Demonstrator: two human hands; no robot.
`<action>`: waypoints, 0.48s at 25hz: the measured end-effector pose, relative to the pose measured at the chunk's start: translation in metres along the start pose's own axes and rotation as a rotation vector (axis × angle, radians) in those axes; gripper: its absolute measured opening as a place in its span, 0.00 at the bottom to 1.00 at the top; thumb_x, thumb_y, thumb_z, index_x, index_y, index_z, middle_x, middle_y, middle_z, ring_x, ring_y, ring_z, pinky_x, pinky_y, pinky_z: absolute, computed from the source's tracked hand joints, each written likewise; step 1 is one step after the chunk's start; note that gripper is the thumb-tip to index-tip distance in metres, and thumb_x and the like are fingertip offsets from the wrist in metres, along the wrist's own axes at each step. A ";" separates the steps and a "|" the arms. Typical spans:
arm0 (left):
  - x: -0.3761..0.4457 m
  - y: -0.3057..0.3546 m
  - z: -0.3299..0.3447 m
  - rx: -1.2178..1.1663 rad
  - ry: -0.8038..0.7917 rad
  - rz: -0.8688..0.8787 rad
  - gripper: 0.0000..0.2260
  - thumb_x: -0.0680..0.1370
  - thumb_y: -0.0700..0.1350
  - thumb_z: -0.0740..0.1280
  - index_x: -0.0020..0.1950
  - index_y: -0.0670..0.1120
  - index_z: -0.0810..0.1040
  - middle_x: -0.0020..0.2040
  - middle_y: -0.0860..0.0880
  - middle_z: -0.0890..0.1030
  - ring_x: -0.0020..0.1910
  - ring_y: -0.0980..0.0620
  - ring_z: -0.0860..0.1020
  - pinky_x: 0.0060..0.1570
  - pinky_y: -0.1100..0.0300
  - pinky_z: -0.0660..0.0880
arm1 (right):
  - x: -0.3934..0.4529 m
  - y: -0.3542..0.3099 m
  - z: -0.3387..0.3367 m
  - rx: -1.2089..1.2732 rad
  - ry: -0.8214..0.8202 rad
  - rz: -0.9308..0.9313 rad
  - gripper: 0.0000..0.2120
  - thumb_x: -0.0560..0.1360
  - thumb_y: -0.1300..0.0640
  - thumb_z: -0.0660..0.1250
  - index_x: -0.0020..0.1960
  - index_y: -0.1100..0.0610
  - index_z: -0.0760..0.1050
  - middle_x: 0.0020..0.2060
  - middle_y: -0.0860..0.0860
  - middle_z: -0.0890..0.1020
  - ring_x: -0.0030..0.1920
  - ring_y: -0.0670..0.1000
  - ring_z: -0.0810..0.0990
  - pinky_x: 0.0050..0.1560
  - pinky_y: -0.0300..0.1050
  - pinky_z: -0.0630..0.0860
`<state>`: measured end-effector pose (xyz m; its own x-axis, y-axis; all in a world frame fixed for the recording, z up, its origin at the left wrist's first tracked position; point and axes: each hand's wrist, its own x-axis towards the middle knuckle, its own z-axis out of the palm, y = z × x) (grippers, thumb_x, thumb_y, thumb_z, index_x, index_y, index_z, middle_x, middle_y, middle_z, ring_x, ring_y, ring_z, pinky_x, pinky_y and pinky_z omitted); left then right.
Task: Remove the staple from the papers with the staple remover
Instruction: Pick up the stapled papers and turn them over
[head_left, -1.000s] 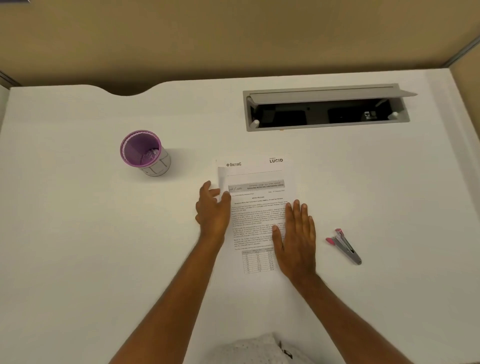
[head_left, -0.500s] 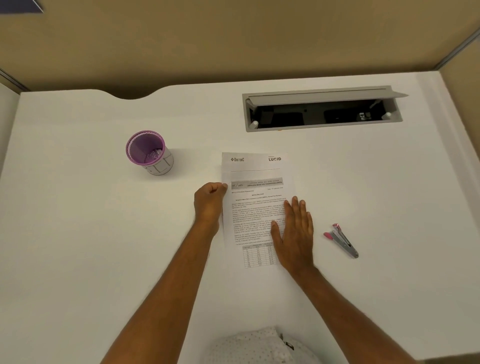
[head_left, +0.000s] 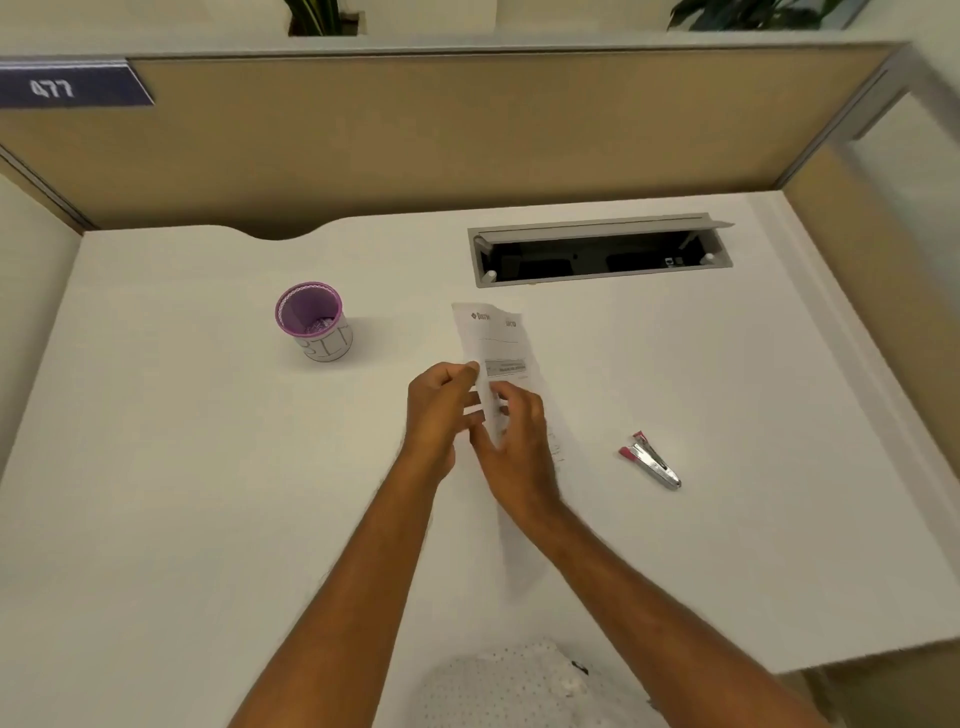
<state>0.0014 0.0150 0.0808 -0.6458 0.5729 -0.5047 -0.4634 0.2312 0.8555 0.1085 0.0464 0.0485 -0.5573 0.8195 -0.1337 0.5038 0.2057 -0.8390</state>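
Between both hands' fingers, papers.

We see a white tabletop. Left of the papers, which are white with black print and a grey band, stands a cup with a purple rim and inside over a white wall. Right of the papers lies the staple remover, silver with pink tips. Beyond them runs a tan partition bearing a dark blue label with white numerals.
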 end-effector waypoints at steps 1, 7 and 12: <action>-0.005 0.003 0.000 0.024 -0.032 0.028 0.11 0.81 0.50 0.70 0.49 0.42 0.81 0.51 0.48 0.88 0.46 0.49 0.88 0.40 0.60 0.83 | -0.001 -0.004 -0.006 0.042 -0.015 0.023 0.24 0.81 0.54 0.69 0.75 0.51 0.66 0.74 0.51 0.70 0.70 0.53 0.74 0.66 0.52 0.79; -0.022 0.032 -0.016 0.301 0.018 0.275 0.13 0.80 0.52 0.70 0.63 0.48 0.80 0.64 0.50 0.81 0.63 0.48 0.79 0.60 0.52 0.79 | -0.008 -0.035 -0.071 0.211 -0.141 0.143 0.14 0.82 0.62 0.64 0.66 0.54 0.78 0.58 0.49 0.85 0.56 0.53 0.85 0.54 0.46 0.82; -0.008 0.070 -0.036 0.719 -0.002 0.425 0.30 0.74 0.66 0.68 0.73 0.57 0.70 0.73 0.53 0.74 0.72 0.46 0.71 0.72 0.42 0.68 | -0.005 -0.047 -0.114 0.572 -0.366 0.183 0.15 0.80 0.63 0.67 0.65 0.52 0.78 0.55 0.55 0.87 0.52 0.57 0.87 0.54 0.52 0.84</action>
<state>-0.0479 -0.0021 0.1405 -0.6767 0.7260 -0.1224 0.3206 0.4402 0.8387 0.1629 0.0936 0.1491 -0.7333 0.5610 -0.3842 0.2402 -0.3149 -0.9182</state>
